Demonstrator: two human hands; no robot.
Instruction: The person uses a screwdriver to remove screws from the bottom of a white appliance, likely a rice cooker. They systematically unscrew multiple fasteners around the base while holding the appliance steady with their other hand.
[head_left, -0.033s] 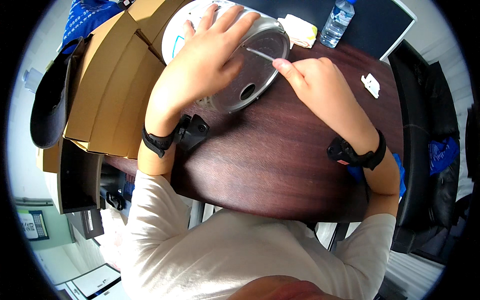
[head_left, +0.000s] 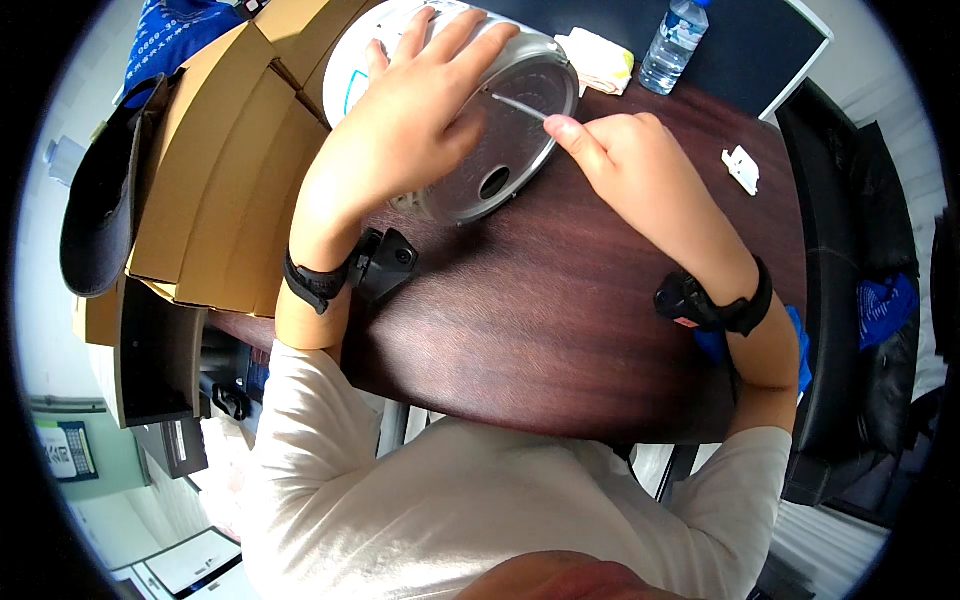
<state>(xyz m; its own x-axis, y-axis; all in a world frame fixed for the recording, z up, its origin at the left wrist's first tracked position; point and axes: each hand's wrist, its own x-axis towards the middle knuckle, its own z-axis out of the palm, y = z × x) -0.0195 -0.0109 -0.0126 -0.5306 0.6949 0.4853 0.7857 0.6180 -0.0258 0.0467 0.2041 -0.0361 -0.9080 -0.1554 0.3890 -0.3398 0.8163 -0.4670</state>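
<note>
A round white appliance lies on its side on the table, its grey round base turned toward me. The base has a raised rim and a dark oval hole. My left hand rests on the white body with fingers spread, the thumb over the edge of the base. In my right hand is a screwdriver; its thin metal shaft points left, with the tip at the base near the rim. The handle is hidden inside my closed fingers.
Cardboard boxes stand at the left, with a dark cap beside them. Behind the appliance are a folded cloth and a water bottle. A small white plastic part lies on the brown table at the right.
</note>
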